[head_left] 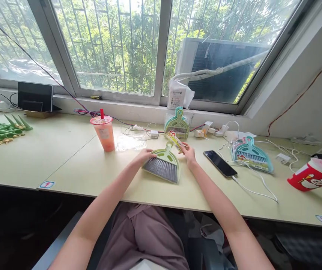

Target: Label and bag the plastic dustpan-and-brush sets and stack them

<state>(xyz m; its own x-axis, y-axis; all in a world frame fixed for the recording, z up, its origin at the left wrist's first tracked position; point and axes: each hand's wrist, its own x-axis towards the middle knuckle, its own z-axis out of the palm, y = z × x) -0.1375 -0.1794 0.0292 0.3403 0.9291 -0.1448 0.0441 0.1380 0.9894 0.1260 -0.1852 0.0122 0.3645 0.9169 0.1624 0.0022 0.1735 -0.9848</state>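
A small light-green dustpan point(178, 169) lies on the table in front of me. A hand brush point(162, 168) with grey bristles rests in it, bristles toward me. My left hand point(146, 155) is closed on the left edge of this set, thumb and fingers at the brush's upper left corner. In my right hand point(188, 153) is a yellow printed card label point(175, 141), pinched at its lower right end. The card slants up and left beside the handle, and its far end overlaps a wrapped green dustpan set point(178, 123) standing behind.
A drink cup point(104, 135) stands left beside clear plastic wrap point(130, 143). To the right lie a phone point(220, 164) on a white cable, a blue dustpan set point(252, 154) and a tilted red cup point(313, 175). Green pieces point(0, 131) cover the far left.
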